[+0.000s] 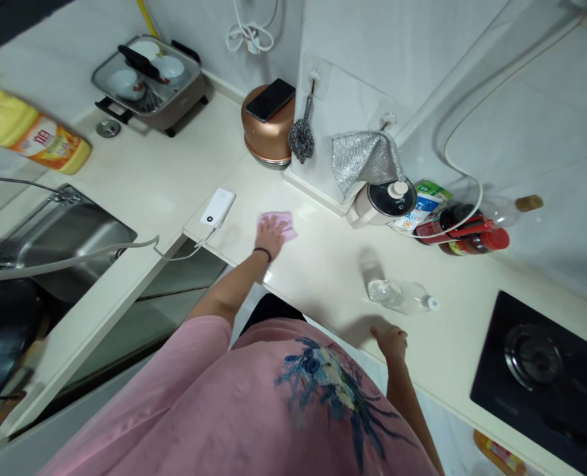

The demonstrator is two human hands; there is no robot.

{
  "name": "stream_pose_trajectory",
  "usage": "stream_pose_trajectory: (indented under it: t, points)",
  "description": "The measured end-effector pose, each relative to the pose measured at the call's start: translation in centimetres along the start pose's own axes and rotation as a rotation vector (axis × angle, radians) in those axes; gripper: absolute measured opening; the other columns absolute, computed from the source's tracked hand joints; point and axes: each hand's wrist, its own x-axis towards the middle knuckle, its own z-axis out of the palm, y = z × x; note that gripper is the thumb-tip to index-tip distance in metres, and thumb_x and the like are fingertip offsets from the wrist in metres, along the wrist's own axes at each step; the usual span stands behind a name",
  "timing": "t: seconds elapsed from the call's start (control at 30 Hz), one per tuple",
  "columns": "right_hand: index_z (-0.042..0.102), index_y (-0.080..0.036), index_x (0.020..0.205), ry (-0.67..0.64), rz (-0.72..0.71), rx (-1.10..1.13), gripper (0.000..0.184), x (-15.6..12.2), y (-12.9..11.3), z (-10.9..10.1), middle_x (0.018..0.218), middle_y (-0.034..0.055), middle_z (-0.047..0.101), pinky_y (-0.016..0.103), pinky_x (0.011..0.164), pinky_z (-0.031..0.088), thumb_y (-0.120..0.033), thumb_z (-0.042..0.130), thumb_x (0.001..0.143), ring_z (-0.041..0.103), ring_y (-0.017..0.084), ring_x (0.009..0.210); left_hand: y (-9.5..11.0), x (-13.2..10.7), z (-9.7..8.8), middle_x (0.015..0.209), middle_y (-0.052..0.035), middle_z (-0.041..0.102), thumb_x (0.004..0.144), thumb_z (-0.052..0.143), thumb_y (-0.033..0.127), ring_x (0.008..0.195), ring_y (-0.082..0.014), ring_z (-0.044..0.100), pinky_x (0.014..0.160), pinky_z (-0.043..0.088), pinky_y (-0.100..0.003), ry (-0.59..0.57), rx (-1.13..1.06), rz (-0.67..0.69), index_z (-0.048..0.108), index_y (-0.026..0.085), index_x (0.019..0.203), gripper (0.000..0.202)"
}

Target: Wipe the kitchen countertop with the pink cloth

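Observation:
My left hand (270, 236) rests on a pink cloth (288, 226), its fingers curved over the fabric and bearing it against the pale countertop (318, 254). A dark band circles that wrist. Over the counter's front edge, my right hand (391, 342) has its fingers curled in and the thumb sticking out, with nothing seen in it. Just beyond it a clear plastic bottle (397, 296) with a white cap lies on its side. To the left of the cloth is a white power bank (218, 206) with a cable plugged in.
A copper-coloured pot (266, 129) carries a phone (272, 100). Along the wall stand a lidded kettle (380, 201) and sauce bottles (465, 238). A black stove (546, 370) is at right, a sink (70, 231) at left. An electric pan (174, 99) and yellow jug (30, 129) sit farther back.

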Motion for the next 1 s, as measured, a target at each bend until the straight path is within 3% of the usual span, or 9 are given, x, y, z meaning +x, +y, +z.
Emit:
stream_pose_trajectory:
  t: [0.13, 0.23, 0.37, 0.47, 0.57, 0.67, 0.77, 0.9, 1.0]
  points:
    - [0.045, 0.005, 0.148, -0.006, -0.013, -0.032, 0.096, 0.0, 0.3, 0.6, 0.148, 0.0427, 0.051, 0.057, 0.114, 0.045, -0.061, 0.065, 0.083, 0.055, 0.048, 0.141, -7.2, -1.7, -3.2, 0.181, -0.0164, 0.016, 0.107, 0.039, 0.035, 0.168, -0.0384, 0.004, 0.131, -0.001, -0.071, 0.091, 0.024, -0.266, 0.042, 0.015, 0.166, 0.063]
    - [0.042, 0.005, 0.152, -0.021, -0.005, -0.056, 0.095, -0.1, 0.3, 0.8, 0.152, 0.041, 0.049, 0.055, 0.116, 0.043, -0.059, 0.063, 0.086, 0.052, 0.047, 0.144, -8.7, -5.3, -2.9, 0.181, -0.0195, 0.01, 0.106, 0.042, 0.037, 0.167, -0.0422, 0.005, 0.13, -0.001, -0.073, 0.117, 0.074, -0.351, 0.037, 0.013, 0.169, 0.067]
    - [0.038, 0.008, 0.153, -0.045, 0.007, -0.086, 0.097, -0.3, 0.1, 0.7, 0.154, 0.0406, 0.046, 0.052, 0.118, 0.04, -0.058, 0.064, 0.087, 0.048, 0.045, 0.146, -5.9, -10.4, 0.0, 0.181, -0.0215, 0.008, 0.105, 0.046, 0.039, 0.166, -0.0458, 0.002, 0.13, 0.003, -0.072, 0.037, 0.137, -0.247, 0.035, 0.013, 0.17, 0.071]
    - [0.036, 0.005, 0.156, -0.056, 0.011, -0.083, 0.096, -0.5, -0.1, 0.5, 0.154, 0.0396, 0.046, 0.053, 0.118, 0.041, -0.058, 0.063, 0.09, 0.048, 0.045, 0.145, -2.0, -13.5, 2.6, 0.181, -0.0175, 0.012, 0.104, 0.05, 0.039, 0.167, -0.045, 0.004, 0.131, 0.006, -0.071, -0.087, 0.166, -0.018, 0.041, 0.02, 0.168, 0.068]
    - [0.036, 0.003, 0.156, -0.056, 0.006, -0.076, 0.093, -0.6, -0.2, 0.4, 0.153, 0.0394, 0.047, 0.054, 0.117, 0.041, -0.058, 0.061, 0.091, 0.049, 0.046, 0.145, 2.7, -14.7, 5.1, 0.181, -0.014, 0.016, 0.102, 0.057, 0.041, 0.167, -0.0434, 0.01, 0.132, 0.01, -0.067, -0.196, 0.152, 0.269, 0.046, 0.027, 0.165, 0.066]
    - [0.035, 0.006, 0.154, -0.057, 0.005, -0.086, 0.094, -0.6, -0.3, 0.4, 0.153, 0.0409, 0.046, 0.053, 0.119, 0.039, -0.056, 0.061, 0.089, 0.048, 0.046, 0.146, 7.7, -13.5, 7.3, 0.181, -0.0114, 0.018, 0.1, 0.061, 0.041, 0.167, -0.04, 0.011, 0.133, 0.011, -0.063, -0.254, 0.11, 0.545, 0.047, 0.03, 0.165, 0.067]
    - [0.034, 0.004, 0.155, -0.06, 0.009, -0.087, 0.093, -0.6, -0.4, 0.4, 0.154, 0.0395, 0.046, 0.055, 0.12, 0.037, -0.055, 0.06, 0.088, 0.048, 0.046, 0.146, 12.4, -9.8, 8.9, 0.182, -0.0092, 0.017, 0.101, 0.061, 0.04, 0.168, -0.0361, 0.007, 0.135, 0.009, -0.059, -0.245, 0.065, 0.671, 0.046, 0.03, 0.165, 0.067]
    - [0.033, 0.007, 0.154, -0.068, 0.006, -0.073, 0.094, -0.8, -0.4, 0.4, 0.153, 0.0387, 0.045, 0.053, 0.121, 0.036, -0.054, 0.059, 0.089, 0.046, 0.046, 0.146, 16.1, -2.8, 9.3, 0.182, -0.0063, 0.016, 0.103, 0.056, 0.037, 0.169, -0.0339, 0.003, 0.136, 0.005, -0.058, -0.249, 0.026, 0.567, 0.046, 0.029, 0.166, 0.064]
    - [0.033, 0.006, 0.156, -0.051, -0.003, -0.059, 0.094, -1.0, -0.5, 0.3, 0.153, 0.0375, 0.045, 0.054, 0.121, 0.035, -0.055, 0.059, 0.09, 0.046, 0.045, 0.144, 15.4, 1.9, 7.6, 0.182, -0.0049, 0.015, 0.103, 0.053, 0.037, 0.169, -0.0343, 0.0, 0.136, 0.004, -0.059, -0.263, 0.022, 0.393, 0.046, 0.029, 0.166, 0.064]
